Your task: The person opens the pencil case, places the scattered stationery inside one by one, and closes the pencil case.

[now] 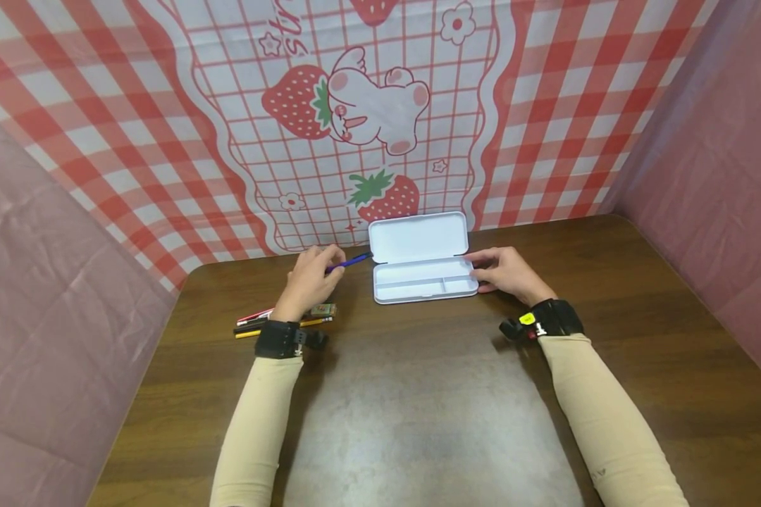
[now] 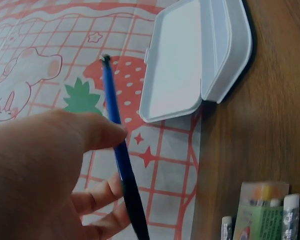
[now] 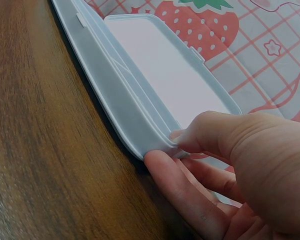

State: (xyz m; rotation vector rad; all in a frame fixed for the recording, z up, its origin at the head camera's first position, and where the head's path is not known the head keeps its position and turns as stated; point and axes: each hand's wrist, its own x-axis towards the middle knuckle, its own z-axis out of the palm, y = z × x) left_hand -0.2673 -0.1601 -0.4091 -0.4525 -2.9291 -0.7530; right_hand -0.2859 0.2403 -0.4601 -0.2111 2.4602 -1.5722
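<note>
My left hand (image 1: 313,278) pinches a slim blue pen (image 2: 111,95) between thumb and fingers, off to the left of the pencil case. In the head view the pen's far tip points right, close by the hinge side. The white pencil case (image 1: 409,289) lies open on the table, its lid (image 1: 418,238) tipped back toward the cloth. Dividers split its base into compartments, and no pens show inside. At the case's right end, my right hand (image 1: 510,273) grips the wall, with the thumb (image 3: 202,135) over the rim and fingers outside.
Left of the case, partly under my left wrist, lie a yellow pencil (image 1: 317,322), a small green-printed packet (image 1: 323,310) and several other pens or pencils, one red (image 1: 254,316). A strawberry-patterned cloth (image 1: 380,113) hangs behind the brown table (image 1: 418,394).
</note>
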